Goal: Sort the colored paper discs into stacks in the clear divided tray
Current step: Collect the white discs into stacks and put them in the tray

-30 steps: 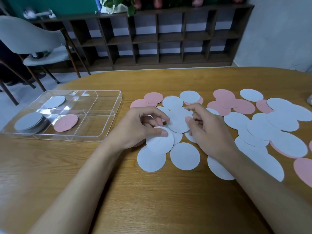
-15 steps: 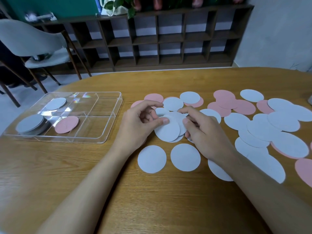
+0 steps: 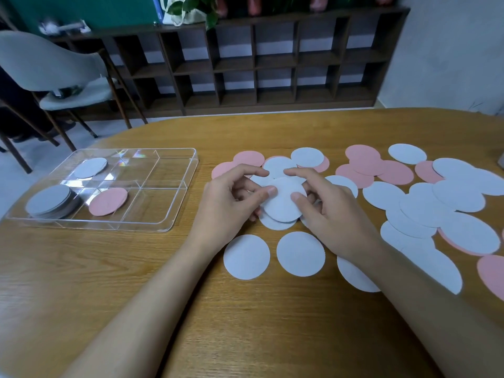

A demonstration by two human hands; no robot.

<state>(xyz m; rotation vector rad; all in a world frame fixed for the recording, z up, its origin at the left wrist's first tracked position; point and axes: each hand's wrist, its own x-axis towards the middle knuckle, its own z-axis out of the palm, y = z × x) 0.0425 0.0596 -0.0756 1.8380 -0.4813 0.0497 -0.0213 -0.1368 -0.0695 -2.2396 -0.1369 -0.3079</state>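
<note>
Paper-thin white discs (image 3: 285, 207), a small sheaf pinched at opposite edges by the left grip (image 3: 229, 203) and right grip (image 3: 336, 214) over the scatter on the table (image 3: 245, 323), look light, floppy and slippery, best squared and held by the rim, thumbs on top.

The table (image 3: 245, 336) is warm brown wood with a streaky grain. On it lie white discs (image 3: 301, 254) and pink discs (image 3: 362, 156). The tray (image 3: 95, 225) is clear with small rainbow glints, and holds a grey stack (image 3: 49, 199), a pale grey disc (image 3: 90, 167) and a pink disc (image 3: 108, 201). The shelf (image 3: 253, 62) is dark brown and the chair (image 3: 49, 61) grey.
</note>
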